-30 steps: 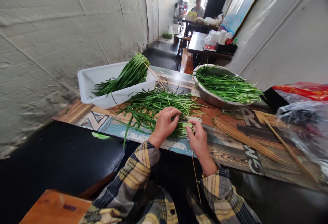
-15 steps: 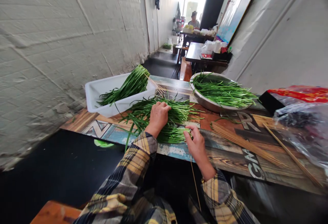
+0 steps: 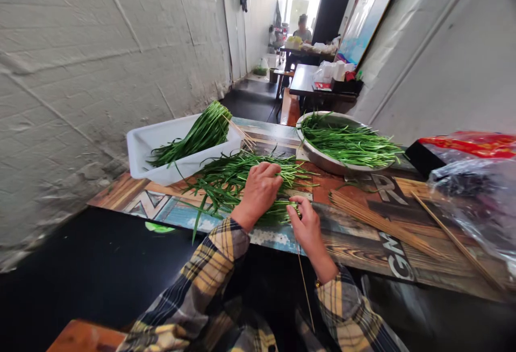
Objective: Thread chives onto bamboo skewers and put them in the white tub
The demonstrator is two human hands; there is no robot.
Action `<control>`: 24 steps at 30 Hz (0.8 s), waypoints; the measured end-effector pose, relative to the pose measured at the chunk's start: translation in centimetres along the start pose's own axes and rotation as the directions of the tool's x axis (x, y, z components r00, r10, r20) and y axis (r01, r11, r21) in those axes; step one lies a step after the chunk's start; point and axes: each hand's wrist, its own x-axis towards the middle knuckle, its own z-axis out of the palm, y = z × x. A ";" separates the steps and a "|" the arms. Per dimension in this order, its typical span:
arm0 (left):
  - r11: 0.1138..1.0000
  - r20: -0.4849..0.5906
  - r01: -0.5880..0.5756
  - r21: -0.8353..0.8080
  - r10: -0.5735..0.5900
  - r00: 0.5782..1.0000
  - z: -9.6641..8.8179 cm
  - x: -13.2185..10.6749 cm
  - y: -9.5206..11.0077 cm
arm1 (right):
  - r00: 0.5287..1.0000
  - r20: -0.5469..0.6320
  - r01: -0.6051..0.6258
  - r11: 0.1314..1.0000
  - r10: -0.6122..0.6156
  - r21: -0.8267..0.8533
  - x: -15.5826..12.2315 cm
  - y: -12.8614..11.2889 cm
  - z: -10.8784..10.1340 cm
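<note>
Best to level the ends of green stalks (image 3: 279,214) just inside the tabletop's (image 3: 346,242) near edge, pinched loosely in the right hand (image 3: 308,224), beneath a left hand (image 3: 259,189) of indiscernible grip.

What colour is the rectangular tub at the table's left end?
The rectangular tub is white, best seen in the head view.

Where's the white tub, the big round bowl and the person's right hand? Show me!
White tub (image 3: 195,161): head view, on its front wall.
Round bowl (image 3: 318,158): head view, on its outer wall below the rim.
Right hand (image 3: 309,225): head view, on the back of the hand.
</note>
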 end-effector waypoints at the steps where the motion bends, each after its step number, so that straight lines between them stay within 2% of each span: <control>1: 0.998 0.011 -0.008 -0.060 0.008 1.000 0.1 0.0 0.4 | 1.000 -0.003 0.003 1.000 -0.003 0.003 0.0 0.0 0.0; 4: 0.964 0.051 0.059 -0.258 -0.048 0.998 1.2 -0.3 0.9 | 1.000 -0.005 0.008 1.000 -0.008 0.012 -0.1 -0.1 -0.1; 9: 0.837 0.141 0.224 -0.499 -0.177 0.974 3.3 -1.3 0.2 | 1.000 -0.019 -0.001 1.000 0.001 0.013 -0.1 -0.1 -0.2; 13: 0.767 0.146 0.231 -0.598 -0.179 0.973 4.2 -2.0 -0.3 | 1.000 -0.019 -0.001 1.000 0.001 0.015 -0.1 0.2 -0.1; 19: 0.801 0.079 0.178 -0.572 -0.163 0.984 4.6 -2.2 -0.5 | 1.000 0.025 0.010 1.000 -0.011 0.028 0.1 0.3 -0.2; 24: 0.924 0.075 0.170 -0.343 -0.154 0.985 3.2 -1.5 0.0 | 1.000 0.022 0.013 1.000 -0.014 0.015 0.1 0.2 -0.3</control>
